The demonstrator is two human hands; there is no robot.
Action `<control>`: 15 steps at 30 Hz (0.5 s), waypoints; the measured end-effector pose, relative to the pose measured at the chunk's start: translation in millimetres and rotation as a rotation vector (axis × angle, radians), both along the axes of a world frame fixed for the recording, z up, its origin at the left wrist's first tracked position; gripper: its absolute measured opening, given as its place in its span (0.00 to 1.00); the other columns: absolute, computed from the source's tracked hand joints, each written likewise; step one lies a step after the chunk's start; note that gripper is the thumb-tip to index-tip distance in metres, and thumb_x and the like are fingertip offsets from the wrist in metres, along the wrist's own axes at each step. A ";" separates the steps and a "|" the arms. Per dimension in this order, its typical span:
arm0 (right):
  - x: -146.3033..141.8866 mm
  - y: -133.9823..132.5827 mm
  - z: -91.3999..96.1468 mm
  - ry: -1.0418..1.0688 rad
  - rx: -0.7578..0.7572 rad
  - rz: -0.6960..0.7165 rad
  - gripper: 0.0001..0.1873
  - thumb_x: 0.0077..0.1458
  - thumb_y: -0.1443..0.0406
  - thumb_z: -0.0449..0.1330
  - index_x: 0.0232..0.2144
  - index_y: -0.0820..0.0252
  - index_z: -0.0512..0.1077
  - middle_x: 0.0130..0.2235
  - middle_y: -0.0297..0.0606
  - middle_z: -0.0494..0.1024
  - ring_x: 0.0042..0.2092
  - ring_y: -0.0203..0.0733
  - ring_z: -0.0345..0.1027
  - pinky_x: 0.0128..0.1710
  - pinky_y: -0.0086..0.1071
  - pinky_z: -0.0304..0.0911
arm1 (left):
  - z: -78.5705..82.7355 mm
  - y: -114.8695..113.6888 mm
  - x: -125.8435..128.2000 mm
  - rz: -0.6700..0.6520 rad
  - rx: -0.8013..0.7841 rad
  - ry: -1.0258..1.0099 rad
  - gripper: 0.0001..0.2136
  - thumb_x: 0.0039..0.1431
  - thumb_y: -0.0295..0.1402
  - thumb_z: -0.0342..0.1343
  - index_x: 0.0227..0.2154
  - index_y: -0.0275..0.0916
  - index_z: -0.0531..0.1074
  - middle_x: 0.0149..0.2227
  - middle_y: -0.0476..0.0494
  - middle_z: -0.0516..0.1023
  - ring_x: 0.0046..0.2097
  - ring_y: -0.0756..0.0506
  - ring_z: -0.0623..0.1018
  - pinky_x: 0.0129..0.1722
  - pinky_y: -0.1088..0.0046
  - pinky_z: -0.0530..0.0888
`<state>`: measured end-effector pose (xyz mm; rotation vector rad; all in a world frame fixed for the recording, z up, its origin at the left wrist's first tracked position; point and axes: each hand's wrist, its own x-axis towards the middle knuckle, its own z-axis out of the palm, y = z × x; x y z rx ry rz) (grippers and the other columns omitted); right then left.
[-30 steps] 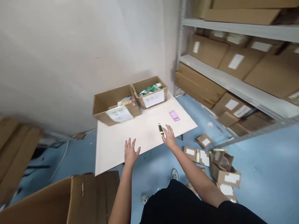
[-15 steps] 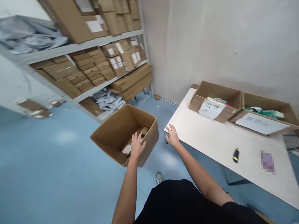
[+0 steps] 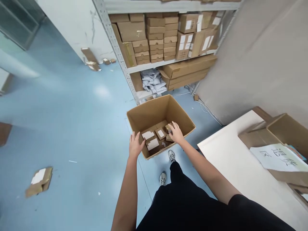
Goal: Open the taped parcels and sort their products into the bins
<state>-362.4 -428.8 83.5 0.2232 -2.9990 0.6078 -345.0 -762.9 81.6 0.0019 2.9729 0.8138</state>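
Observation:
A large open cardboard box stands on the blue floor in front of me, with several small brown parcels bearing white labels lying in its bottom. My left hand rests on the box's near left rim, fingers spread and holding nothing. My right hand reaches inside the box at its right side, fingers curled down onto a small brown parcel; whether it grips the parcel is not clear.
A white table stands at the right with open cardboard trays and a paper sign. Metal shelving stacked with boxes stands behind the big box. Loose parcels lie on the floor at left.
I have turned left from the table toward the big floor box. My right hand left the table edge and went into the box; my left hand settled on its rim.

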 end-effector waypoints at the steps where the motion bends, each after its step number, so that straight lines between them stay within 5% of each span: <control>1: -13.5 0.9 -5.8 -0.025 0.012 0.021 0.38 0.61 0.68 0.58 0.72 0.57 0.61 0.75 0.49 0.55 0.74 0.60 0.47 0.70 0.58 0.55 | -6.7 1.7 -5.3 0.018 -0.002 -0.020 0.33 0.66 0.43 0.57 0.71 0.40 0.60 0.77 0.34 0.51 0.77 0.29 0.51 0.72 0.45 0.62; 8: -110.0 19.3 -66.2 -0.241 0.095 0.123 0.37 0.62 0.66 0.57 0.72 0.59 0.60 0.75 0.50 0.53 0.74 0.60 0.46 0.71 0.55 0.52 | -62.5 38.6 -50.6 0.066 -0.065 -0.191 0.33 0.66 0.41 0.57 0.71 0.39 0.60 0.77 0.32 0.51 0.76 0.29 0.52 0.72 0.47 0.61; 15: -167.8 35.7 -165.3 -0.579 0.193 0.123 0.39 0.62 0.66 0.58 0.74 0.57 0.56 0.75 0.50 0.53 0.73 0.60 0.47 0.66 0.49 0.59 | -149.1 92.9 -96.5 -0.033 -0.102 -0.442 0.34 0.64 0.38 0.60 0.71 0.40 0.59 0.76 0.33 0.54 0.75 0.30 0.57 0.70 0.50 0.65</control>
